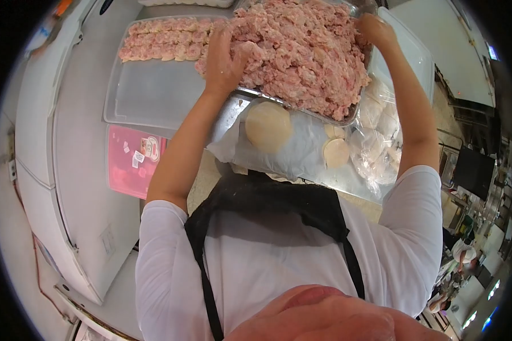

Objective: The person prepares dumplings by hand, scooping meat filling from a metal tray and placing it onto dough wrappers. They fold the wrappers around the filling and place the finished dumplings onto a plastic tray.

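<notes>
A large metal tray (347, 120) is heaped with pale pink minced meat (307, 57). My left hand (224, 59) lies at the left side of the heap, thumb apart from the fingers, with meat beside and under it. At the right edge of the tray, my right hand (375, 29) is closed with its fingers curled; what they hold is hidden. Left of the tray, rows of small meat-filled dumplings (162, 38) sit on a translucent plastic tray (153, 94). In front, a stack of round dough wrappers (268, 127) rests on plastic sheeting.
A few smaller wrappers (335, 152) and clear plastic bags of wrappers (375, 122) lie at the right. A pink plastic lid (131, 159) with labels is at the left, over a white chest (91, 142). Other people (463, 253) are far off at the right.
</notes>
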Demonstrator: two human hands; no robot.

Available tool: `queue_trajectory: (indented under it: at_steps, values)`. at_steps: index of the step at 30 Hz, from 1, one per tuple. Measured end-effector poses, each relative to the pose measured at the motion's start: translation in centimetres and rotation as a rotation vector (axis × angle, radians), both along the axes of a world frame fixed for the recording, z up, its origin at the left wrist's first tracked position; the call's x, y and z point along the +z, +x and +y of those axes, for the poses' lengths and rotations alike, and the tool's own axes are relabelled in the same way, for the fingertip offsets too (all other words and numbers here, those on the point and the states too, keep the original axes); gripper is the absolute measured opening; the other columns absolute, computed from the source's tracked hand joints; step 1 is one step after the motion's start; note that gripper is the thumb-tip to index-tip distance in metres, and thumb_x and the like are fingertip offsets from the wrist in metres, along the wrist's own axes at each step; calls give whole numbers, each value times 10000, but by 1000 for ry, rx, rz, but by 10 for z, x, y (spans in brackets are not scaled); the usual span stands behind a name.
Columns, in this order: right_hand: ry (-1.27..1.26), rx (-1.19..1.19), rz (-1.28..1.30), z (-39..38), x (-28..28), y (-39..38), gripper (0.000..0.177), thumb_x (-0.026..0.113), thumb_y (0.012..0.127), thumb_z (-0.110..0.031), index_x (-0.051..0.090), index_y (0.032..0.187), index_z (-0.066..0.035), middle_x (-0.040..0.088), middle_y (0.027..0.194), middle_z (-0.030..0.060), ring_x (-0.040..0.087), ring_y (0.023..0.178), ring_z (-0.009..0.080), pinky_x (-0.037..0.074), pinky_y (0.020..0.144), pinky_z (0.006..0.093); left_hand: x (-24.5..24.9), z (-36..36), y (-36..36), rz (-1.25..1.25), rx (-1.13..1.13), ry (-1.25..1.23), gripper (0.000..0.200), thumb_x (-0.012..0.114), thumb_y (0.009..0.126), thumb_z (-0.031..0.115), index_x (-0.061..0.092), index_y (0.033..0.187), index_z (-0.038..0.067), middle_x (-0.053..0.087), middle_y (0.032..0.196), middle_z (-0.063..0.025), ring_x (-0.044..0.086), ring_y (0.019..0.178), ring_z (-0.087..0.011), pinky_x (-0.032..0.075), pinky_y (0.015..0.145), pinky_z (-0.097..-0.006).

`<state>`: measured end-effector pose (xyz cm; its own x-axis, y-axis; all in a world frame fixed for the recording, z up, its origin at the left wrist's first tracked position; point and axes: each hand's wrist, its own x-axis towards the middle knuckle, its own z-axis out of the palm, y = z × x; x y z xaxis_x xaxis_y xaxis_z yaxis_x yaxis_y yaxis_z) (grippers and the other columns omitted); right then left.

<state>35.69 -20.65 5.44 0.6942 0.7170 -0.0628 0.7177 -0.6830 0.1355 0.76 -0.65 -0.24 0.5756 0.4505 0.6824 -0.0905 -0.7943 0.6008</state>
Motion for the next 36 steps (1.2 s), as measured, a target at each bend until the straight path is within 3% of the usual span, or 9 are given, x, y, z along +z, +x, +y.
queue_trajectory:
  at_steps: [5,8,14,17,20,26,29,32,36]
  values:
    - [-89,495,-191,83,6,-52,246,574,821,-248,701,734,-56,675,759,153,665,738,321,527,628,441,7,-6,-3,-71,-101,-168,521,525,901,413,515,1233,12,526,1179,-241,476,1101,-414,346,989,-456]
    - [-46,303,-107,94,56,-121,202,581,791,-215,708,747,-64,682,755,134,673,734,297,530,624,431,-1,3,2,-57,-89,-83,511,524,902,403,515,1233,14,527,1173,-236,478,1100,-406,345,990,-455]
    - [-159,600,-242,36,97,-180,100,582,775,-97,652,757,-28,660,817,146,670,779,298,533,652,407,7,-1,-2,-36,-104,-139,510,531,898,398,517,1229,11,520,1174,-237,466,1106,-417,337,998,-457]
    - [-40,626,-235,18,147,-161,93,586,759,-84,642,762,-10,658,819,165,669,770,320,541,641,405,10,-2,-3,-27,-95,-110,516,534,895,407,521,1229,14,520,1180,-234,464,1112,-414,335,1002,-452]
    - [-90,221,-228,32,171,-134,194,587,781,-211,713,761,-65,686,780,134,673,742,298,528,628,429,10,1,-3,-12,-91,-108,513,533,895,409,523,1228,19,524,1179,-231,465,1113,-410,336,1005,-450]
    - [-241,557,-393,55,-4,41,196,579,798,-221,717,771,-84,684,790,135,662,723,320,521,637,443,9,-1,-2,-72,-138,-182,491,524,895,385,522,1218,16,522,1166,-234,466,1093,-418,353,981,-460]
    - [91,614,-208,97,-35,27,197,571,793,-219,713,749,-89,687,779,122,663,715,317,524,634,445,7,-2,-4,-54,-82,-156,485,522,895,373,519,1221,14,518,1167,-235,465,1090,-419,354,979,-459]
    - [-171,482,-183,132,24,-52,210,573,790,-231,707,732,-80,684,777,139,664,723,328,522,619,463,9,-1,-2,-50,-105,-189,487,524,895,363,512,1230,10,516,1164,-235,465,1086,-420,355,974,-459]
    - [-167,551,-259,124,65,-115,210,584,772,-233,704,714,-71,673,740,162,664,687,330,518,583,459,5,1,0,-85,-74,-85,494,528,894,359,504,1242,9,519,1142,-231,471,1067,-415,362,952,-463]
